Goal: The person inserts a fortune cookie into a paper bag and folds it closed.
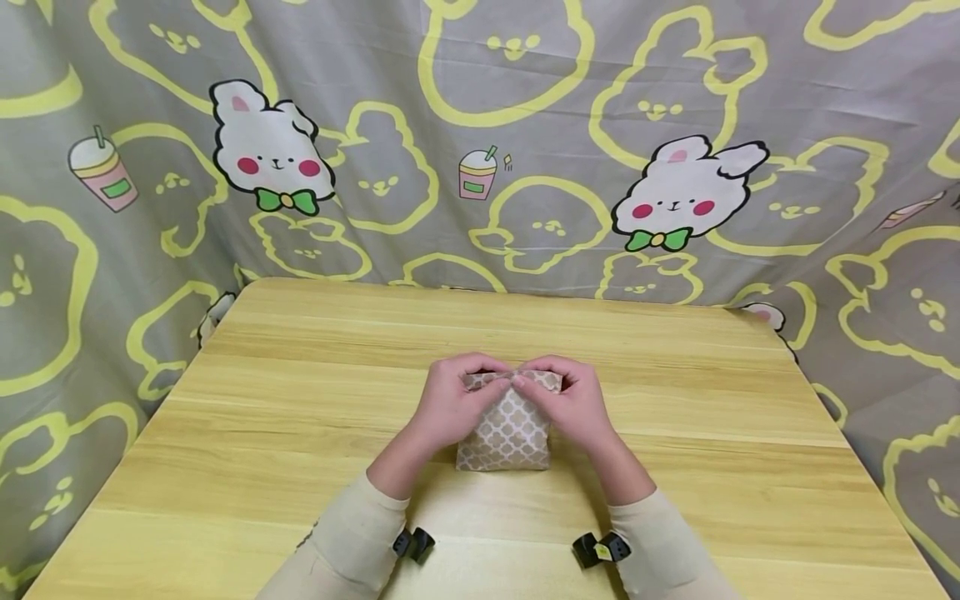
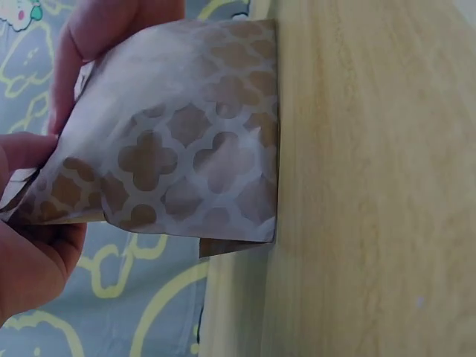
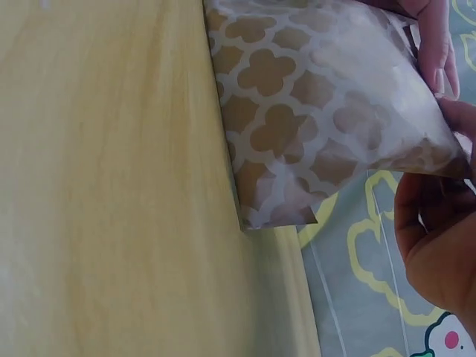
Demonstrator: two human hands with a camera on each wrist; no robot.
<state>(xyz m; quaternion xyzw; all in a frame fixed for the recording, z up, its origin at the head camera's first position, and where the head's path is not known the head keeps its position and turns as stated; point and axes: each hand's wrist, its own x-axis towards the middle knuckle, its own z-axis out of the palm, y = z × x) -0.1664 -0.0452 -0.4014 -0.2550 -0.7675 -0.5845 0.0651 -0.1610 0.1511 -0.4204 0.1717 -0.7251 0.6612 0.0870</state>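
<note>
A small paper bag, tan with a white quatrefoil lattice print, stands upright on the wooden table. Its top edge is between both hands, which meet near the middle of it. My left hand pinches the top edge on the left side, thumb in front and fingers behind. On the other side my right hand pinches the same edge with thumb and fingers. In the left wrist view the bag bulges in its middle and its bottom edge meets the table. The right wrist view shows the bag's printed side; its contents are hidden.
The light wooden table reaches out on every side of the bag. Behind it hangs a grey curtain with yellow outlines and rabbit prints. Black wrist cameras are strapped over the beige sleeves.
</note>
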